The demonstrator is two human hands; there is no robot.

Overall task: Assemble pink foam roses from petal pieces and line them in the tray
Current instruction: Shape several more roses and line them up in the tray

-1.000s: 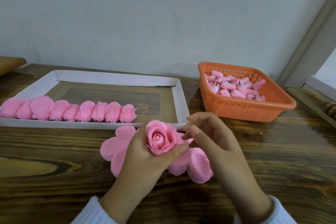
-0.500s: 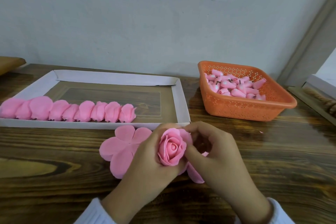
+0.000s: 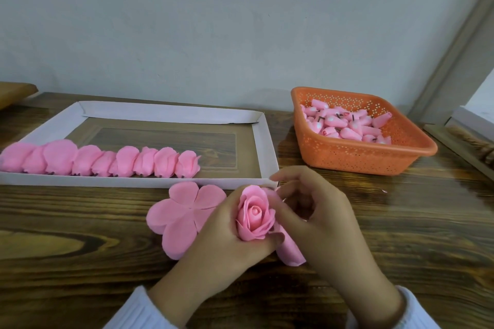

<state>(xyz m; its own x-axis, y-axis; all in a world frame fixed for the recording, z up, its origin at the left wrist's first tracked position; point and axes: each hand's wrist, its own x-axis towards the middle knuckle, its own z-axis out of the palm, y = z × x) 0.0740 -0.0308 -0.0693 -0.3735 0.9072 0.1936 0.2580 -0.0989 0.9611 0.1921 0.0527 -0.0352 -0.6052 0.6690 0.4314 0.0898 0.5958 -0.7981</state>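
A pink foam rose (image 3: 255, 214) with wrapped petals faces me at the table's middle. My left hand (image 3: 227, 235) grips it from below and the left. My right hand (image 3: 318, 222) curls round its right side, the thumb on the outer petals. A flat pink petal piece (image 3: 181, 216) lies on the table just left of my left hand. Another petal (image 3: 290, 251) pokes out under my hands. Several finished roses (image 3: 107, 161) lie in a row along the front of the white tray (image 3: 263, 147).
An orange plastic basket (image 3: 355, 157) of pink rose buds stands at the right, behind my right hand. The wooden table (image 3: 80, 262) runs to a grey wall. A wooden frame edge (image 3: 459, 144) lies at the far right.
The rose has turned more upright and moved slightly right in my hands. My right hand has closed in on its right side, and the flat petal piece on the left shows more.
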